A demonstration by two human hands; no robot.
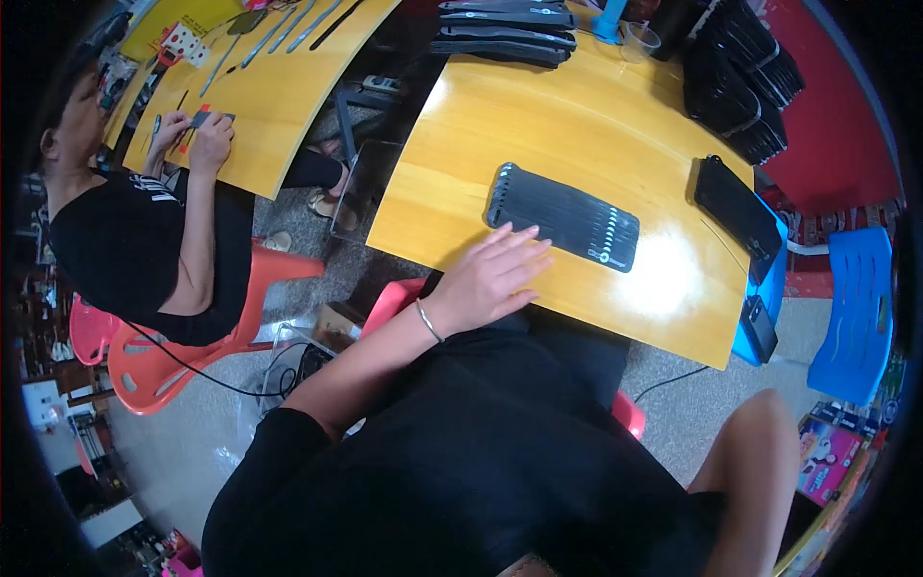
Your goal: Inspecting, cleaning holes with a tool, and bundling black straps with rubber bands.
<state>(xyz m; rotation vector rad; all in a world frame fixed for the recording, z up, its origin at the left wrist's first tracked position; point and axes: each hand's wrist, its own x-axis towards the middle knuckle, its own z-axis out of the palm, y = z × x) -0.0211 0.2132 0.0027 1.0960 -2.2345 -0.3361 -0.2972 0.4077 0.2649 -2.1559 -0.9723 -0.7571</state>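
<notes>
1. Left hand [492, 279]: fingers extended, grasping nothing, at the lower edge of the flat black packet [567, 216], centre frame; contact unclear.
2. Right hand: out of view, fingers unknown.
3. Stacked dark packets [505, 34], top centre, seem done; the central one remains unstacked.

At left a co-worker [130, 240] sits on an orange chair [264, 277]; right, a blue chair [854, 313].

The left hand [495, 277] could slide over the bare yellow table [577, 125] behind the flat black pack [562, 212] or along its right side. A black bundle [735, 212] blocks the right edge, black stacks [735, 87] the far right corner, a black pile [505, 34] the far left
</notes>
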